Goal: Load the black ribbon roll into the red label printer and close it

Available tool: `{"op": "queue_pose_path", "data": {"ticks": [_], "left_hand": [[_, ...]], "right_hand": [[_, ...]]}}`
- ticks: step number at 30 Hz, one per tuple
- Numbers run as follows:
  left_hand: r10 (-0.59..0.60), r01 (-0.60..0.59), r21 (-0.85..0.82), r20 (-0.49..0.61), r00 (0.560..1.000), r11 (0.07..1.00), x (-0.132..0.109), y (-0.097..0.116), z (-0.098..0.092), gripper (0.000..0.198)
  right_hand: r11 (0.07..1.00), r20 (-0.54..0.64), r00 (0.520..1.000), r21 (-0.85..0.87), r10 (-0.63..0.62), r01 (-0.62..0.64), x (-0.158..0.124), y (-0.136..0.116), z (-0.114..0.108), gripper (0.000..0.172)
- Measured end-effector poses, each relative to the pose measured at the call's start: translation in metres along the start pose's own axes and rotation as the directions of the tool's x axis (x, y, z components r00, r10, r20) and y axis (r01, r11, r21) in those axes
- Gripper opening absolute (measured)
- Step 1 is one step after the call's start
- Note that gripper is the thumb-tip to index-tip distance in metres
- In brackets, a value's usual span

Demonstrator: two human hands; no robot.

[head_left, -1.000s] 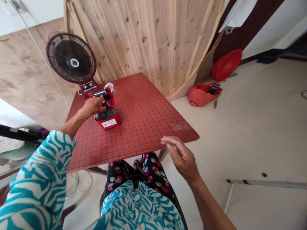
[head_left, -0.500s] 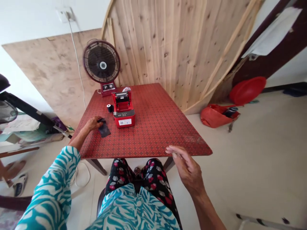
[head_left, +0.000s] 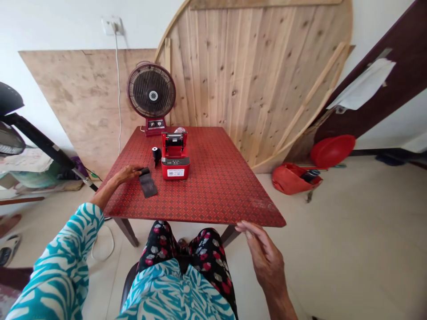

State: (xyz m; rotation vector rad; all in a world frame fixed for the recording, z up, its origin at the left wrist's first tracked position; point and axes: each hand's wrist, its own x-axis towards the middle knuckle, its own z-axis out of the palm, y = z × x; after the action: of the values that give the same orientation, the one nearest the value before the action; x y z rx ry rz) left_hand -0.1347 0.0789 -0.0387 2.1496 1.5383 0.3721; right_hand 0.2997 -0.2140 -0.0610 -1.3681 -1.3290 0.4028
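Observation:
On the red patterned table (head_left: 213,195), my left hand (head_left: 129,173) grips the rolled end of a black ribbon (head_left: 148,186), whose loose part lies flat toward the table's front. To its right stands a red printer (head_left: 175,171) with its lid raised. A small black roll (head_left: 155,155) with a white core stands beside the printer's left side. My right hand (head_left: 263,253) hovers at the table's front right edge, fingers pressed together; whether anything is between the fingertips is too small to tell.
A dark red fan (head_left: 151,95) stands at the table's back left, its cable running up to a wall socket (head_left: 112,26). Wooden boards (head_left: 233,84) lean behind. An orange bag (head_left: 289,178) and a red basin (head_left: 333,151) are on the right.
The view has shifted, so the table and fan appear lower. My left hand still holds the black ribbon, which now lies more spread out. My right hand keeps its pinched shape.

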Motion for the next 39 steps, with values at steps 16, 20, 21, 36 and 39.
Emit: {"op": "queue_pose_path", "data": {"ticks": [16, 20, 21, 36, 39], "left_hand": [[0.118, -0.119, 0.429, 0.03, 0.993, 0.896, 0.081, 0.043, -0.033, 0.061], [0.12, -0.101, 0.425, -0.018, 0.993, 0.9, 0.085, 0.029, -0.04, 0.06], [0.148, -0.118, 0.416, -0.041, 0.988, 0.902, 0.085, 0.027, -0.044, 0.058], [0.652, -0.628, 0.188, -0.321, 0.687, 0.755, -0.098, 0.12, 0.047, 0.071], [0.766, -0.739, 0.201, -0.184, 0.616, 0.643, -0.092, 0.145, 0.074, 0.074]], "right_hand": [[0.997, -0.072, 0.995, 0.047, 0.061, -0.058, 0.013, 0.001, 0.008, 0.022], [0.995, -0.068, 0.995, 0.076, 0.077, -0.071, 0.019, -0.002, 0.008, 0.024], [0.994, -0.064, 0.995, 0.087, 0.077, -0.071, 0.02, -0.003, 0.009, 0.024], [0.993, -0.047, 0.997, 0.096, 0.066, -0.061, 0.011, 0.003, 0.032, 0.031], [0.999, -0.065, 0.997, 0.015, 0.03, -0.029, 0.004, 0.02, 0.035, 0.031]]}}
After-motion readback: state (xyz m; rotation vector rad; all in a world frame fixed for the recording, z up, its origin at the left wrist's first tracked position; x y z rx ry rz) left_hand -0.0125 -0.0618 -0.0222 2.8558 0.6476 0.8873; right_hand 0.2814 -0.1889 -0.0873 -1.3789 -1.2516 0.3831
